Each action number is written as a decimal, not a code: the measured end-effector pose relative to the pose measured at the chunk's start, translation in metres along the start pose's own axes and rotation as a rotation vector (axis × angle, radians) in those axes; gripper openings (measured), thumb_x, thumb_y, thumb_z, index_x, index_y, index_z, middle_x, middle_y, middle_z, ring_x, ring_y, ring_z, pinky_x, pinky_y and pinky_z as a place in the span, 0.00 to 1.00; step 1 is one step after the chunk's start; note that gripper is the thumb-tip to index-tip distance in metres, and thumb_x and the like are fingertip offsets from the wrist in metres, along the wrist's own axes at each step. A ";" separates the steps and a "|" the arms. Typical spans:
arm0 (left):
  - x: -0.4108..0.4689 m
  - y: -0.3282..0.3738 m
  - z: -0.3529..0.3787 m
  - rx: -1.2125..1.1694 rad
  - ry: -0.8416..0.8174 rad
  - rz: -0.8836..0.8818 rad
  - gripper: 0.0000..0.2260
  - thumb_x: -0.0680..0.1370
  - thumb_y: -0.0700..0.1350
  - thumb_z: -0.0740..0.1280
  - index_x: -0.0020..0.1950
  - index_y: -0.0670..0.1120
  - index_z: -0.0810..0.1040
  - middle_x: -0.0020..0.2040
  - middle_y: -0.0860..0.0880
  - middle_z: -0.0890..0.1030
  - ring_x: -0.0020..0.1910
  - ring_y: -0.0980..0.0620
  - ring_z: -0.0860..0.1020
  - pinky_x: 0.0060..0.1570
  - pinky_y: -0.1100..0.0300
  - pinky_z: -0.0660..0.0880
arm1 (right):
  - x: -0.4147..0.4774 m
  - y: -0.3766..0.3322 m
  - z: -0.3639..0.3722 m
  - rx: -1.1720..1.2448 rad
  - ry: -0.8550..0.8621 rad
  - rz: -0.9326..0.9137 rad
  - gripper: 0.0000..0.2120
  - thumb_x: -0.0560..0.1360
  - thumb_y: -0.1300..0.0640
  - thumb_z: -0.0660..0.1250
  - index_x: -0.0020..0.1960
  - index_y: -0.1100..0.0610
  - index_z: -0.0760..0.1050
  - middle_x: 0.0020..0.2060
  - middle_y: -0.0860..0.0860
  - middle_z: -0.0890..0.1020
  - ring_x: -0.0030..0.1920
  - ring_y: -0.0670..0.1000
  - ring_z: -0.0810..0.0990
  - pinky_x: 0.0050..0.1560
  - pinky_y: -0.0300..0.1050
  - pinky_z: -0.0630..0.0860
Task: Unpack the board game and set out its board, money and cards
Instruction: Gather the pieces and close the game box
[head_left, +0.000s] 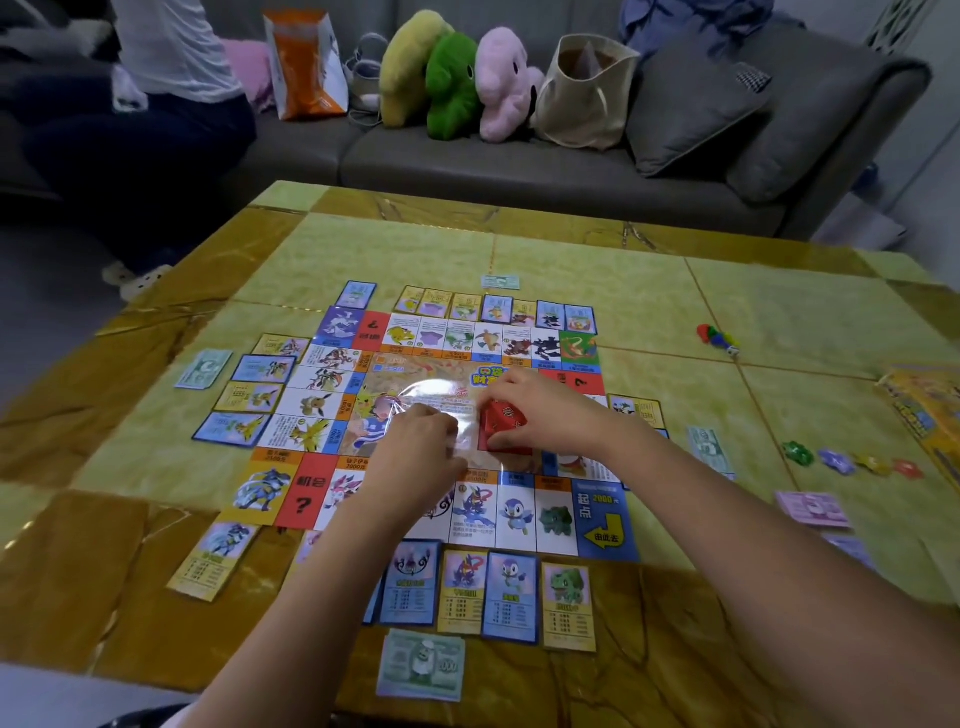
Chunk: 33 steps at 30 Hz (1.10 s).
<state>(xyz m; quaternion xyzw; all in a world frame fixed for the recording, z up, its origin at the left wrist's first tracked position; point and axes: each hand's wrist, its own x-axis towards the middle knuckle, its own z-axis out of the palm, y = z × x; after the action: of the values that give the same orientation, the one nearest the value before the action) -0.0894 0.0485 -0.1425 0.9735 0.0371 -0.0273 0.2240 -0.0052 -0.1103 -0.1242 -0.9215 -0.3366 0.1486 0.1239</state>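
Red card pack (502, 420) in right hand (548, 410)

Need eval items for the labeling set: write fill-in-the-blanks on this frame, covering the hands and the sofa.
1. The right hand grips a stack of cards coloured ____.
2. The clear plastic wrapper is pinched by fingers of the ____ hand.
3. The plush toy between the yellow plush toy and the pink plush toy on the sofa is ____.
Missing words: red; left; green.
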 end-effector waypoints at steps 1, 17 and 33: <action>0.000 0.000 0.000 -0.002 0.002 0.000 0.14 0.75 0.46 0.69 0.59 0.44 0.77 0.64 0.45 0.73 0.62 0.48 0.70 0.57 0.58 0.70 | 0.000 0.001 0.001 -0.001 0.004 -0.005 0.21 0.73 0.46 0.70 0.65 0.46 0.71 0.61 0.49 0.70 0.61 0.50 0.69 0.60 0.46 0.71; 0.002 -0.002 0.000 -0.009 0.032 0.018 0.16 0.75 0.47 0.70 0.62 0.46 0.77 0.66 0.46 0.72 0.63 0.47 0.70 0.60 0.56 0.70 | -0.002 0.004 0.005 0.034 0.020 -0.017 0.20 0.73 0.48 0.70 0.64 0.46 0.72 0.61 0.48 0.68 0.58 0.48 0.68 0.57 0.43 0.70; 0.000 -0.001 0.000 -0.036 -0.014 -0.016 0.17 0.73 0.46 0.71 0.61 0.46 0.76 0.66 0.45 0.72 0.60 0.47 0.73 0.55 0.57 0.70 | -0.028 0.000 0.001 0.138 0.123 0.011 0.18 0.76 0.50 0.67 0.65 0.49 0.71 0.67 0.49 0.65 0.64 0.50 0.68 0.62 0.46 0.70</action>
<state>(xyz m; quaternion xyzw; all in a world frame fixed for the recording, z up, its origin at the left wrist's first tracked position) -0.0892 0.0497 -0.1429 0.9688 0.0441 -0.0351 0.2414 -0.0260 -0.1283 -0.1194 -0.9200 -0.3123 0.1154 0.2069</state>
